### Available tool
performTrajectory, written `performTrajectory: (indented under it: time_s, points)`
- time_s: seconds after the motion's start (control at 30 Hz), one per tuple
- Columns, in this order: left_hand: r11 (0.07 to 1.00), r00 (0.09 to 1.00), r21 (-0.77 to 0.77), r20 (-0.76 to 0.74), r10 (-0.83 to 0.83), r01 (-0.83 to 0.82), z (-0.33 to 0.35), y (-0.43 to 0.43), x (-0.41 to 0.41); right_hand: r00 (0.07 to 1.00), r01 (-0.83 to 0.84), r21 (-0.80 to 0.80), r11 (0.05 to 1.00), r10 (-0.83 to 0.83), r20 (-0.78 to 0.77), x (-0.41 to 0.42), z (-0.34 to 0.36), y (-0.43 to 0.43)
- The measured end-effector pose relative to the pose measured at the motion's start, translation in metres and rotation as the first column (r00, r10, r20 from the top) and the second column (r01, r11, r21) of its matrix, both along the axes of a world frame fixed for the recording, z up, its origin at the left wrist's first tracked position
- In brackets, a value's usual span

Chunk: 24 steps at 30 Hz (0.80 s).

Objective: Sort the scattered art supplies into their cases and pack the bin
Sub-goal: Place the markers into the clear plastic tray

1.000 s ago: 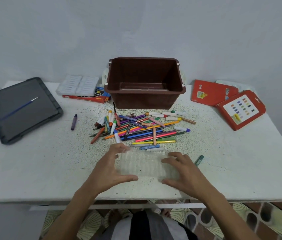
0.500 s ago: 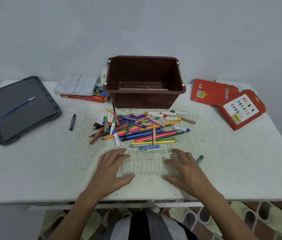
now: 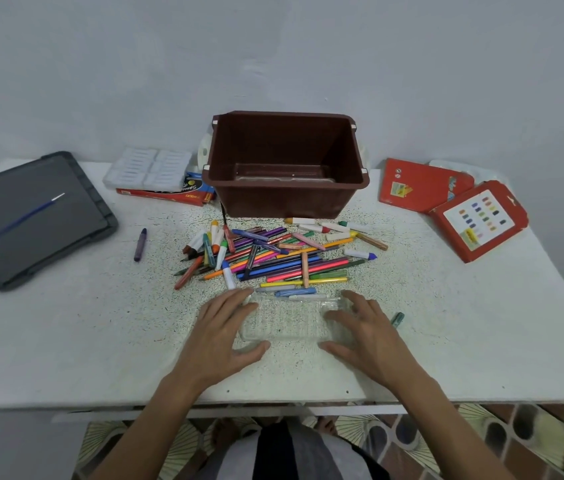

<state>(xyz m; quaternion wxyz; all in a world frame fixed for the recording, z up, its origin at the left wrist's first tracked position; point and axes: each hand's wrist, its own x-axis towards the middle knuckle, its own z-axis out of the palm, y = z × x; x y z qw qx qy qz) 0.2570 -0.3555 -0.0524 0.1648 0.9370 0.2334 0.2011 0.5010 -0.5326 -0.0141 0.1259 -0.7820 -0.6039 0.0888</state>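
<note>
A clear plastic crayon tray (image 3: 291, 322) lies flat on the white table near the front edge. My left hand (image 3: 221, 334) spans its left end and my right hand (image 3: 374, 337) spans its right end, fingers at the back, thumbs at the front. Just behind the tray lies a pile of coloured pens, pencils and crayons (image 3: 273, 258). The empty brown bin (image 3: 284, 199) stands behind the pile. A purple crayon (image 3: 140, 244) lies alone to the left, and a teal crayon (image 3: 397, 319) sits by my right hand.
A grey lid (image 3: 76, 237) with a blue brush (image 3: 27, 214) on it lies at the far left. White trays (image 3: 149, 168) rest on a red box (image 3: 169, 197) left of the bin. Two red cases (image 3: 422, 185) (image 3: 481, 220) lie at the right.
The clear tray was held tilted above the table and has come down flat onto it. Both hands lowered with it and their fingers have spread.
</note>
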Motion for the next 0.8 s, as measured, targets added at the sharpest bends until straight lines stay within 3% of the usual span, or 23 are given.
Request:
performTrajectory:
  time_s: [0.13, 0.27, 0.47, 0.8]
  points:
    - [1.000, 1.000, 0.017, -0.006, 0.007, -0.007, -0.004, 0.000, 0.000, 0.999, -0.019, -0.035, 0.999, 0.018, -0.042, 0.000, 0.007, -0.001]
    - [1.000, 1.000, 0.013, -0.011, 0.009, -0.009, -0.005, -0.001, 0.001, 0.980, 0.079, 0.021, 0.997, -0.074, -0.185, 0.011, 0.015, 0.008]
    - [1.000, 1.000, 0.027, -0.012, 0.001, 0.000, -0.004, 0.000, 0.001, 0.941, 0.338, 0.108, 0.935, -0.333, -0.059, 0.048, 0.013, 0.041]
    - [0.999, 1.000, 0.032, -0.010, 0.004, -0.004, -0.004, -0.001, 0.001, 0.903, 0.415, 0.060, 0.908, -0.419, 0.091, 0.084, 0.004, 0.068]
